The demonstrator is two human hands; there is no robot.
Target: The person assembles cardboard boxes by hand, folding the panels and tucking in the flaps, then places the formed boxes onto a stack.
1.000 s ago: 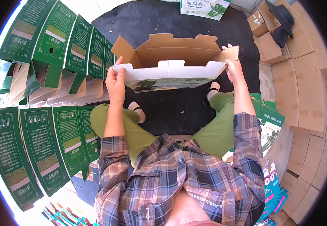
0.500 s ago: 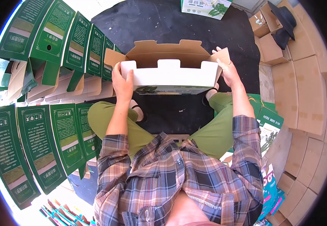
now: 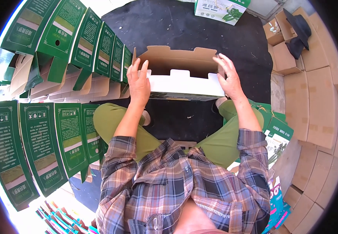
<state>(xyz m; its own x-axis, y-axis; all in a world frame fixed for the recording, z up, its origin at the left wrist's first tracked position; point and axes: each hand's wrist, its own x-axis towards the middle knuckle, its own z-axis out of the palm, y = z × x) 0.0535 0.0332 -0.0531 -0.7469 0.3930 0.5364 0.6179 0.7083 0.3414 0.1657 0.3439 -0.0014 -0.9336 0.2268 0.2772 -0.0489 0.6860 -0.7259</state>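
Observation:
In front of me, between my feet, is an open-topped cardboard carton (image 3: 184,86), white outside on the near side and brown inside, with a tabbed upper edge. Its tall far panel (image 3: 176,58) stands up behind the opening. My left hand (image 3: 138,84) is at the carton's left end, fingers stretched upward and apart against the end flap. At the right end my right hand (image 3: 230,80) has its fingers extended and spread along the flap there. Both palms face inward, and the carton sits between them. The fingers partly hide the end flaps.
Rows of green printed cartons (image 3: 65,132) stand close on my left. A finished-looking carton with a handle (image 3: 221,11) lies at the far side of the black floor sheet (image 3: 149,23). Stacked brown boxes (image 3: 301,97) line the right, with a black hat (image 3: 297,29) on them.
The carton's end flaps, spread outward before, are now turned up and inward. Both hands have shifted from holding those flaps to pressing at the ends with stretched fingers.

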